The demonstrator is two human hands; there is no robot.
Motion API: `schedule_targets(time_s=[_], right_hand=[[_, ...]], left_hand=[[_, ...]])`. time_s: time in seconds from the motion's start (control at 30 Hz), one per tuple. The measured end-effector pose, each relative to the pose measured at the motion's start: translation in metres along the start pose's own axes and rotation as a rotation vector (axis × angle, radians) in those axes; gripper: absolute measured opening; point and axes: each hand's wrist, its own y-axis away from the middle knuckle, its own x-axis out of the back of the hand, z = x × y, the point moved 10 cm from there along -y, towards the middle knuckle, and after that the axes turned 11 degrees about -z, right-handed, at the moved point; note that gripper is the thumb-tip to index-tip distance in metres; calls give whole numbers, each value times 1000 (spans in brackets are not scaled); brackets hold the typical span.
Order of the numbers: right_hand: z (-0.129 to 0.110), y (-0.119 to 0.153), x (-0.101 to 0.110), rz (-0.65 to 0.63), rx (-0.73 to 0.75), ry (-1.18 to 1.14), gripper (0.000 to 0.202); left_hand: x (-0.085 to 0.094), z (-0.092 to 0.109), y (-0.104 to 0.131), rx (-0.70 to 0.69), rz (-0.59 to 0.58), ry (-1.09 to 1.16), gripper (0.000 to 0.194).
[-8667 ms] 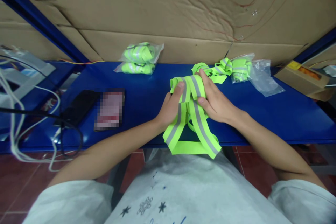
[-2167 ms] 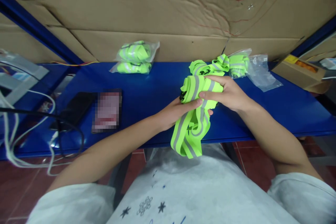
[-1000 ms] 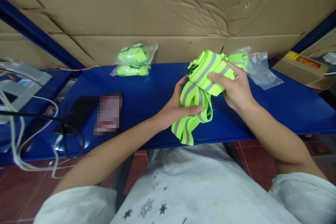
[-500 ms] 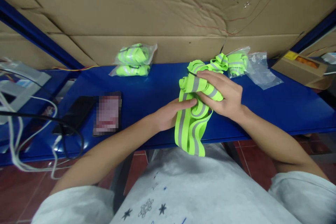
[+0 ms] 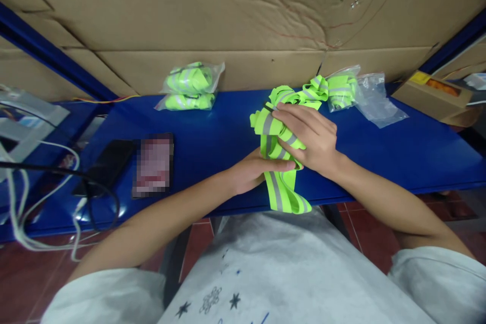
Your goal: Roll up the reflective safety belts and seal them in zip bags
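A neon-yellow reflective strap (image 5: pixel 279 190) with a grey stripe is held between both hands above the front of the blue table. My right hand (image 5: pixel 313 134) grips its bundled upper part from the right; a small black piece shows by the fingertips. Lower on the left, my left hand (image 5: pixel 254 169) is closed round the hanging folds, its thumb across the front and its other fingers hidden behind. Loops of the strap dangle below the thumb past the table edge. Just behind the hands lies another loose neon strap (image 5: pixel 316 88).
Bagged neon straps (image 5: pixel 190 83) are stacked at the back left, another bagged strap (image 5: pixel 341 90) at the back right beside an empty clear bag (image 5: pixel 377 104). A cardboard box (image 5: pixel 433 96) stands far right. Left are a black phone (image 5: pixel 108 164), a blurred-out flat item (image 5: pixel 153 166) and white cables (image 5: pixel 23 212).
My left thumb has moved right and down over the folds, gathering them closer. The right hand has shifted slightly left and down with the bundle, and the hanging loops have swung right.
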Motion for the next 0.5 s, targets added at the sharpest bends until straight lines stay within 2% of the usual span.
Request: schedule_targets(time_s=[0.13, 0.27, 0.4, 0.5], right_hand=[[-10, -1, -6, 21, -37, 90, 40], [-12, -1, -13, -14, -87, 181, 37], [-9, -1, -9, -10, -85, 140, 38], [-1, 0, -4, -2, -109, 91, 38]], left_hand=[[-2, 0, -4, -17, -32, -138, 39], [-1, 1, -3, -32, 30, -240, 41], [-1, -2, -2, -26, 81, -281, 33], [1, -8, -1, 8, 73, -240, 33]])
